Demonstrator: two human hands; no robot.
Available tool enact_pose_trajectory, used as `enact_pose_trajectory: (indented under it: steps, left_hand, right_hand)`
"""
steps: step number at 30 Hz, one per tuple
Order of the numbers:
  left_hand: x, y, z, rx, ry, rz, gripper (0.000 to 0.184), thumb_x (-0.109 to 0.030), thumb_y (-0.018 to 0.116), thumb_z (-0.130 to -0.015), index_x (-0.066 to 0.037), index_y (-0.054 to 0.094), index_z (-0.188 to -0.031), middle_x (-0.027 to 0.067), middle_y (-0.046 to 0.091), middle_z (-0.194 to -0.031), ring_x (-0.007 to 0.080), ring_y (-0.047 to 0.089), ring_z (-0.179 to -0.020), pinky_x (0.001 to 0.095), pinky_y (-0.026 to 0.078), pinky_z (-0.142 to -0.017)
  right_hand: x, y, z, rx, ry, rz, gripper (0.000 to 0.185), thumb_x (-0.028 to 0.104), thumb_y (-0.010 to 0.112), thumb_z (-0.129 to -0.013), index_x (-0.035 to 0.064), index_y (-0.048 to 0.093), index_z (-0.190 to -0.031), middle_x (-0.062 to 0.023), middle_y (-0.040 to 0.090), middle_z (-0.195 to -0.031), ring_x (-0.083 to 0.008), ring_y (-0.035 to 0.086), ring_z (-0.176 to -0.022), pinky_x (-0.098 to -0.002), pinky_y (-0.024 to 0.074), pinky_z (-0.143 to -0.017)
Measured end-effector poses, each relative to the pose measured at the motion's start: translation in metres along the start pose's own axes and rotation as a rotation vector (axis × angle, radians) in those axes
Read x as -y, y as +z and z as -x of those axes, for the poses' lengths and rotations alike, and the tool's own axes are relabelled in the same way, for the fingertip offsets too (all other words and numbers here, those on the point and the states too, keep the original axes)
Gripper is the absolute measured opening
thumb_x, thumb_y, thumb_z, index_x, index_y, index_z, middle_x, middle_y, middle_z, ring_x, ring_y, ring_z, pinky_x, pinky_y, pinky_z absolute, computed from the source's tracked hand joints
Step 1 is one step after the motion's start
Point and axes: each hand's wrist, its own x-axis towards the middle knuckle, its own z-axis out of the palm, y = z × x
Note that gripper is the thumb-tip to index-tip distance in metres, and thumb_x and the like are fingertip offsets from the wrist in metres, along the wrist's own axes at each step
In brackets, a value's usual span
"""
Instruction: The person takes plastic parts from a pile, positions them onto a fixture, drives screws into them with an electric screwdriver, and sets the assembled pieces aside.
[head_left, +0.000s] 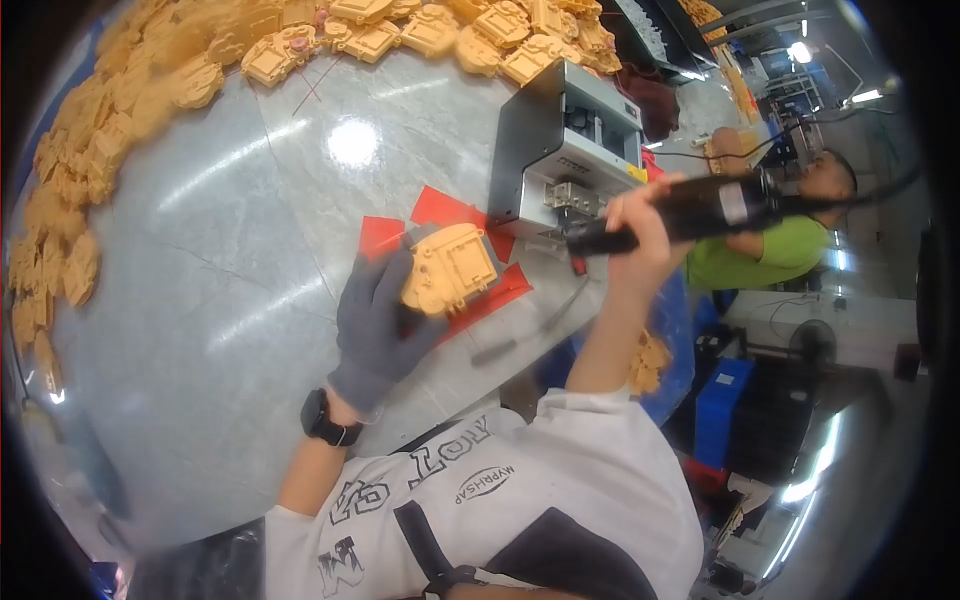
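My left hand (378, 325), in a grey glove, grips a yellow plastic housing (452, 268) with moulded ribs and a recessed pocket facing up. The housing is held over a fixture on the table with red pieces (455, 208) around it. My bare right hand (645, 225) is wrapped round a black electric screwdriver (690, 212) with a cable at its rear. The front end of the screwdriver points left, beside the metal outlet of a grey and black box-shaped machine (525, 150), which looks like a screw feeder. The bit's tip cannot be made out.
Many yellow housings (120, 130) are heaped along the table's far and left edges. A thin dark tool (493, 352) lies near the front edge of the grey table (230, 270). A co-worker in a green shirt (755, 262) is at the right, near a blue bin (722, 412).
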Motion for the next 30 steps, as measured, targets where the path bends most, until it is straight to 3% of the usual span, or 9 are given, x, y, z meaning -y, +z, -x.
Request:
enact_pose_trajectory:
  steps: [4, 7, 11, 12, 17, 19, 29, 30]
  left_hand:
    - [-0.006, 0.011, 0.006, 0.0, -0.058, 0.095, 0.067, -0.015, 0.073, -0.062, -0.003, 0.045, -0.121, 0.0164, 0.053, -0.114, 0.0344, 0.054, -0.101, 0.048, 0.034, -0.099]
    - [-0.001, 0.002, 0.007, 0.013, -0.051, 0.06, 0.066, -0.014, 0.074, -0.061, -0.004, 0.046, -0.12, 0.016, 0.054, -0.111, 0.0335, 0.055, -0.098, 0.0475, 0.036, -0.098]
    - [0.0, 0.002, 0.004, -0.014, -0.042, 0.064, 0.064, -0.014, 0.074, -0.061, -0.005, 0.047, -0.119, 0.0155, 0.055, -0.108, 0.0326, 0.056, -0.096, 0.0462, 0.039, -0.095]
    - [0.001, 0.002, 0.004, -0.019, -0.046, 0.067, 0.064, -0.014, 0.074, -0.061, -0.005, 0.047, -0.118, 0.0155, 0.055, -0.108, 0.0327, 0.056, -0.095, 0.0456, 0.04, -0.093]
    - [0.002, -0.001, 0.004, -0.015, -0.067, 0.098, 0.064, -0.013, 0.074, -0.061, -0.006, 0.047, -0.118, 0.0155, 0.055, -0.108, 0.0323, 0.056, -0.094, 0.0433, 0.042, -0.089]
    - [0.002, -0.002, 0.004, -0.015, -0.063, 0.096, 0.064, -0.013, 0.074, -0.06, -0.006, 0.047, -0.118, 0.0154, 0.055, -0.108, 0.032, 0.056, -0.095, 0.0425, 0.043, -0.088]
    - [0.004, -0.001, 0.004, 0.001, -0.069, 0.099, 0.065, -0.013, 0.074, -0.06, -0.007, 0.046, -0.118, 0.0147, 0.056, -0.108, 0.0318, 0.055, -0.097, 0.0415, 0.043, -0.087]
    - [0.004, -0.001, 0.004, -0.005, -0.07, 0.095, 0.065, -0.013, 0.074, -0.06, -0.007, 0.046, -0.118, 0.0145, 0.056, -0.108, 0.0318, 0.055, -0.098, 0.0415, 0.043, -0.087]
  right_hand:
    - [0.023, 0.015, 0.037, 0.302, -0.071, -0.147, 0.048, -0.006, 0.054, -0.07, 0.0013, 0.037, -0.114, -0.006, 0.049, -0.062, -0.0145, 0.048, -0.048, -0.0288, 0.0425, -0.048]
    - [0.023, 0.061, 0.047, 0.272, -0.078, -0.255, 0.052, -0.006, 0.054, -0.07, 0.0005, 0.035, -0.118, -0.0056, 0.048, -0.06, -0.0148, 0.049, -0.048, -0.0288, 0.0429, -0.049]
    - [0.005, 0.08, 0.037, 0.401, -0.095, 0.158, 0.055, -0.005, 0.052, -0.066, 0.0003, 0.035, -0.119, -0.0065, 0.047, -0.063, -0.016, 0.047, -0.047, -0.0315, 0.0425, -0.053]
    - [0.005, 0.092, 0.041, 0.357, -0.006, 0.042, 0.051, -0.007, 0.052, -0.066, 0.001, 0.038, -0.115, -0.0061, 0.047, -0.063, -0.0155, 0.047, -0.048, -0.0301, 0.042, -0.052]
    - [-0.007, 0.103, 0.038, 0.38, -0.005, 0.073, 0.049, -0.008, 0.051, -0.067, 0.0023, 0.039, -0.113, -0.0058, 0.047, -0.064, -0.015, 0.047, -0.048, -0.0289, 0.0414, -0.051]
    - [-0.007, 0.106, 0.037, 0.321, 0.057, -0.067, 0.044, -0.009, 0.061, -0.066, 0.0001, 0.044, -0.106, -0.0035, 0.056, -0.065, -0.0083, 0.053, -0.055, -0.0198, 0.0428, -0.054]
    - [-0.017, 0.107, 0.036, 0.292, 0.11, -0.083, 0.043, -0.01, 0.06, -0.067, 0.0003, 0.044, -0.105, -0.0052, 0.055, -0.064, -0.0096, 0.053, -0.054, -0.0211, 0.0433, -0.053]
    - [-0.015, 0.108, 0.036, 0.312, 0.121, -0.033, 0.044, -0.008, 0.056, -0.068, 0.0013, 0.042, -0.108, -0.0061, 0.051, -0.065, -0.0125, 0.05, -0.052, -0.0252, 0.0423, -0.054]
